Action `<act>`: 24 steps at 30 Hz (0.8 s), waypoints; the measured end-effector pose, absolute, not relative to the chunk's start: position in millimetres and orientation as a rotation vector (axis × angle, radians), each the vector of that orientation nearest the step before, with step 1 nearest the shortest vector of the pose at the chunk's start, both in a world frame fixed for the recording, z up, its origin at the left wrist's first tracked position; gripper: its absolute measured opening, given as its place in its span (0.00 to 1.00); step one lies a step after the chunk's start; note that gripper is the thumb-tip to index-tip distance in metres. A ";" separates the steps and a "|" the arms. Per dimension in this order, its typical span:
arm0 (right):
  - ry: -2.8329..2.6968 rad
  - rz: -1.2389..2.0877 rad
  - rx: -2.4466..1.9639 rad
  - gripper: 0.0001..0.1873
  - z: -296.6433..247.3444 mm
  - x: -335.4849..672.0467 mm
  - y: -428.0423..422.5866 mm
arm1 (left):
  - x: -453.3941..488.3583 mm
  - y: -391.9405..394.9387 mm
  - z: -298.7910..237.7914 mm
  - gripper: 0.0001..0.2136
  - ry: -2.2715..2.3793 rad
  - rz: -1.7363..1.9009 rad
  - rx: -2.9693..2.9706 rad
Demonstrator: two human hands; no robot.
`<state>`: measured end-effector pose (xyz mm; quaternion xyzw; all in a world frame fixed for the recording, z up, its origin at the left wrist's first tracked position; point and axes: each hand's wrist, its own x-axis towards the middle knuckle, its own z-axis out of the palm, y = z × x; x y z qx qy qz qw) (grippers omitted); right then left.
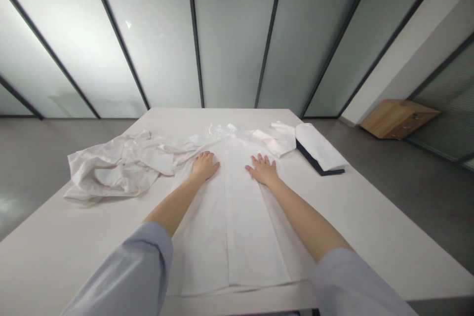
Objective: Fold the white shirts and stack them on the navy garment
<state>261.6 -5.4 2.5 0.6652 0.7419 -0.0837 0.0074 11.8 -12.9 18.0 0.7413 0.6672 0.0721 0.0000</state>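
White shirt (229,227) flat under left hand (205,165), right hand (263,170); fingers (259,161) released; far end rumpled, unclear.

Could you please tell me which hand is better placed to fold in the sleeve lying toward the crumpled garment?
Probably the left hand: it rests on the shirt right beside that sleeve, while the right hand lies on the shirt's other side, nearer the folded garment.

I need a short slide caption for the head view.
Left hand and right hand rest on a white shirt spread on a table.
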 end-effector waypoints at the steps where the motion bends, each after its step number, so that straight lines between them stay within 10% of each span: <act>1: 2.317 -0.261 2.092 0.39 2.8 261.0 -1.5 | 14.2 -16.6 18.6 0.23 2.101 0.243 2.340; 17: 2.550 -0.128 2.104 0.31 -15.1 268.7 -8.0 | -23.0 -41.3 6.3 0.34 2.054 0.132 2.309; 24: 3.001 -0.186 2.908 0.14 -16.1 297.3 10.2 | -25.5 -38.9 1.3 0.30 2.058 0.216 2.309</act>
